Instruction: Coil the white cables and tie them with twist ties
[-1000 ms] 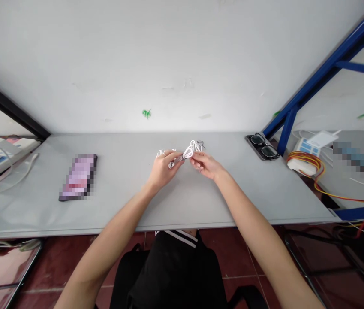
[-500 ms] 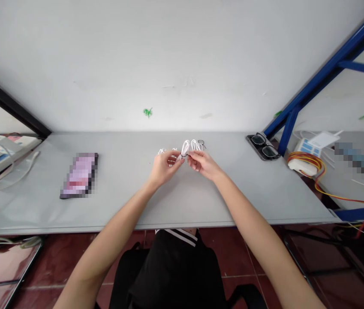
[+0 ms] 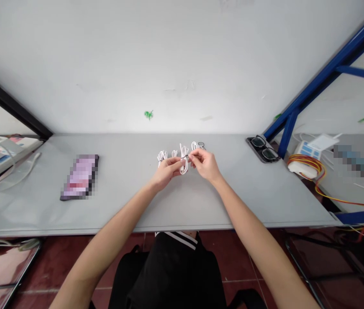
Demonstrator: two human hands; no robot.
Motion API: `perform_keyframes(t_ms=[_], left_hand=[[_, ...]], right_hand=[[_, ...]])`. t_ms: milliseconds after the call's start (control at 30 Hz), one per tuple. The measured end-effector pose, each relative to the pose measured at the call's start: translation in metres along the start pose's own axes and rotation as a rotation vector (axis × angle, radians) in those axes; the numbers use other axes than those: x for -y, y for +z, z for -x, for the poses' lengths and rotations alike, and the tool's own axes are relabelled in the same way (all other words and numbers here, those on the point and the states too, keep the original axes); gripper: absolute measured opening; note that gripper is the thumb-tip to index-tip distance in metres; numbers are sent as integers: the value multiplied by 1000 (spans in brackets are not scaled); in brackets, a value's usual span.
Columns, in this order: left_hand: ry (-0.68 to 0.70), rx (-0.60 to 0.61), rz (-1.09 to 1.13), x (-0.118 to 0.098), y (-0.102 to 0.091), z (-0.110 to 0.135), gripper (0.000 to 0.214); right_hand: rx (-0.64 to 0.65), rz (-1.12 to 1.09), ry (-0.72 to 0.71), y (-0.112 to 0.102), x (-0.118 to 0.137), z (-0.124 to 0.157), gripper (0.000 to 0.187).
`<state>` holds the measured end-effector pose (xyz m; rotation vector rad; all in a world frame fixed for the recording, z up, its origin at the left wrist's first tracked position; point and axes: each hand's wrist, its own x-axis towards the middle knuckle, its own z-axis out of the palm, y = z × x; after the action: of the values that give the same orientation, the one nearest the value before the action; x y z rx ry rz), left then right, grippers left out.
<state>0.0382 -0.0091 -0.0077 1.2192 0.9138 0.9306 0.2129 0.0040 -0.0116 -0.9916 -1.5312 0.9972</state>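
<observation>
My left hand (image 3: 167, 172) pinches a small coiled white cable (image 3: 184, 167) above the grey table. Around the coil's middle runs a thin black tie (image 3: 185, 156), and my right hand (image 3: 205, 163) grips its end between thumb and fingertips. Behind my left hand lie two more white cable bundles (image 3: 162, 156), partly covered by the fingers. Another white coil (image 3: 195, 146) rests just beyond my right hand, beside a loose black tie (image 3: 201, 145).
On the table's left side lies a phone with a blurred screen (image 3: 80, 176). Glasses (image 3: 263, 147) sit on a dark tray at the right. A blue frame post (image 3: 288, 131) stands at the right edge, with a white power strip and red-yellow wires (image 3: 307, 164) beyond it.
The held coil has turned and dropped lower, so its loop now hangs below my fingers. My right hand has rotated with its pinch on the black tie.
</observation>
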Motion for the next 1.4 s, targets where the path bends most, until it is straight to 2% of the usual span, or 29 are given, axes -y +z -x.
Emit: perform_keyframes(t_ms=[67,200,300,367,467,600,733,833,933,1033,1167,1300,1400], left_hand=[[58,-61,-55,1,-1,-1,33],[355,-252,-410,4,-4,-2,25],[521,-281,-631,6,-8,-3,16],[562,-281,-709,7,-9,-4,14],[530,-262,-687,8,-7,-6,15],[352,-204,-412,9,-1,-6,23],[149,-110,-135,8,1,-5,33],[52,-51,-9,6,0,-3,36],[84,-80,-29,3,1,-2,37],[195,-148,-194,3,2,-1,34],[328,-219,-371,5,1,-1,25],[371,-244,-434,7,0,-1,22],[365,-247,-445,7,0,0,22]], right_hand=[[6,-49,39,1,-1,-1,30],[181,-338,332,0,-5,-5,40],[213,-538,501,-3,-6,-7,33],[194,-607,544,-3,-5,-8,28],[178,-566,490,-5,-5,-8,25],[123,-239,213,-5,-5,-6,25],[-23,110,-66,-1,-3,-1,26],[-99,220,-151,2,-2,0,26],[-54,88,-56,3,-4,0,32],[-11,-91,41,3,-5,-2,38],[72,-186,155,-2,-5,-4,41],[207,-270,317,-8,-8,-4,37],[228,-320,352,-9,-11,-5,33]])
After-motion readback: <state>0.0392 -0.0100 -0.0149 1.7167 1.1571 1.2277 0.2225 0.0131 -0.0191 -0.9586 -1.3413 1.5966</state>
